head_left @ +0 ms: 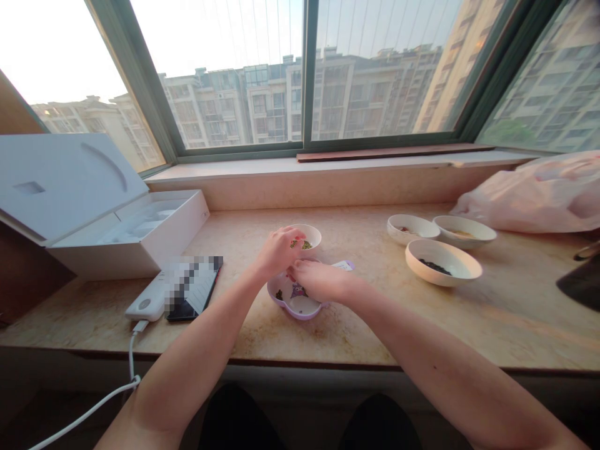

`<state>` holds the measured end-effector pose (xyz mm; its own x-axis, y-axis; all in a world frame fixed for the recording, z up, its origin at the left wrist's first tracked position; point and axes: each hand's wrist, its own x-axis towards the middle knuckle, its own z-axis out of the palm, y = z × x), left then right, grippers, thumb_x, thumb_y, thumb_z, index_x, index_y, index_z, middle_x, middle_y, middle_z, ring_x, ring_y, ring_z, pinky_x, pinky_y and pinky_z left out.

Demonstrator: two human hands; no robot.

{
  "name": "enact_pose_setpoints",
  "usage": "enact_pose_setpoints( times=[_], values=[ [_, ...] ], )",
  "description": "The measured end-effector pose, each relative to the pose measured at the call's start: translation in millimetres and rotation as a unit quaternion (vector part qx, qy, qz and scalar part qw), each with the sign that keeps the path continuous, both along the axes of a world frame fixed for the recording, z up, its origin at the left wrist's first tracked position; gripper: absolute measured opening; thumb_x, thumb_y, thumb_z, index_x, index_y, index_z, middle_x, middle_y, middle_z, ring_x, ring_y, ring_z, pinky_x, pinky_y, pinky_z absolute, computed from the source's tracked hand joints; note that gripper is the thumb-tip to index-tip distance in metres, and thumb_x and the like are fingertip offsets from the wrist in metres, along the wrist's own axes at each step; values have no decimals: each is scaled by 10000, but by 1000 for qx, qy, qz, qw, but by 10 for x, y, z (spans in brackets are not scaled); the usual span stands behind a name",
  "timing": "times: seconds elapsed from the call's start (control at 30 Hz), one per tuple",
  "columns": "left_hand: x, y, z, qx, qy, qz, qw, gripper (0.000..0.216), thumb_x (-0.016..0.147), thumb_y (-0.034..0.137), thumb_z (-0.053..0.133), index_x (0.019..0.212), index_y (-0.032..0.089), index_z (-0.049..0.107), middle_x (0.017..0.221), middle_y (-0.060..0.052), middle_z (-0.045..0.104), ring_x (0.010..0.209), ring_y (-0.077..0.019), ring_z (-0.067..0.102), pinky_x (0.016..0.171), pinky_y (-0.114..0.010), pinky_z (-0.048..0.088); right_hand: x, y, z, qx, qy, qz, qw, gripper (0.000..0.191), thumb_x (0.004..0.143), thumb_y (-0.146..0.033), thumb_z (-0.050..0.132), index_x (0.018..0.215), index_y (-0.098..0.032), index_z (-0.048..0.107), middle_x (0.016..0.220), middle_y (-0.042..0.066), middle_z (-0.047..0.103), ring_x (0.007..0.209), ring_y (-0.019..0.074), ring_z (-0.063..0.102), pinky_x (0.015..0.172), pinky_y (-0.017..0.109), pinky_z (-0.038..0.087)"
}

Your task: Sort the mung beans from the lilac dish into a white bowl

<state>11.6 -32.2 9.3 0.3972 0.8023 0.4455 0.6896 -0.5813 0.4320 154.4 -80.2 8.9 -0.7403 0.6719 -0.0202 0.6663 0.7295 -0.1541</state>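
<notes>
My left hand (281,250) is curled over the left side of a small white bowl (315,235), its fingers across the rim. Green beans (305,244) lie in that bowl, partly covered by the fingers. Closer to me sits a lilac-rimmed bowl (300,314) with a cartoon figure printed inside. A few dark bits (280,294) lie at its left. My right hand (316,279) reaches down over this bowl with fingers pressed together; whatever they hold is hidden. A pale handle (344,265) sticks out to the right behind the hand.
On the right stand three white bowls: one with dark beans (434,267), one with reddish bits (409,230), one with yellowish contents (464,233). A plastic bag (539,194) lies behind them. Leftward are an open white box (173,231), a phone (199,294) and a cabled power bank (145,304).
</notes>
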Motion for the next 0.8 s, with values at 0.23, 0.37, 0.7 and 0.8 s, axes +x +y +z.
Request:
enact_pose_setpoints(
  times=[0.23, 0.37, 0.7, 0.8],
  values=[
    [-19, -5, 45, -17, -62, -2, 998, 211, 912, 185, 541, 979, 196, 741, 1012, -54, 746, 907, -184, 674, 926, -315, 505, 62, 67, 67, -73, 82, 14, 994, 196, 781, -13, 504, 887, -175, 534, 1046, 112, 618, 903, 224, 572, 766, 332, 465],
    [-71, 17, 87, -19, -110, 12, 994, 221, 911, 174, 527, 970, 194, 739, 988, -47, 754, 893, -174, 671, 893, -294, 498, 139, 133, 150, -183, 193, 25, 964, 136, 870, -84, 446, 826, -211, 428, 847, 16, 524, 765, 158, 475, 691, 287, 417],
    [-121, -104, 231, 5, 8, -35, 999, 160, 880, 185, 541, 836, 167, 693, 815, -40, 685, 726, -147, 578, 714, -264, 436, 331, 32, 540, -433, 514, -10, 740, 431, 784, -331, 684, 790, -241, 263, 838, -20, 427, 635, 100, 416, 593, 253, 374],
    [-124, -213, 281, -58, 69, -121, 989, 86, 837, 211, 622, 806, 183, 696, 746, -8, 654, 651, -129, 547, 647, -254, 398, 383, -21, 611, -436, 541, 0, 720, 503, 757, -326, 700, 785, -247, 204, 859, -12, 433, 609, 91, 386, 566, 254, 361]
  ],
)
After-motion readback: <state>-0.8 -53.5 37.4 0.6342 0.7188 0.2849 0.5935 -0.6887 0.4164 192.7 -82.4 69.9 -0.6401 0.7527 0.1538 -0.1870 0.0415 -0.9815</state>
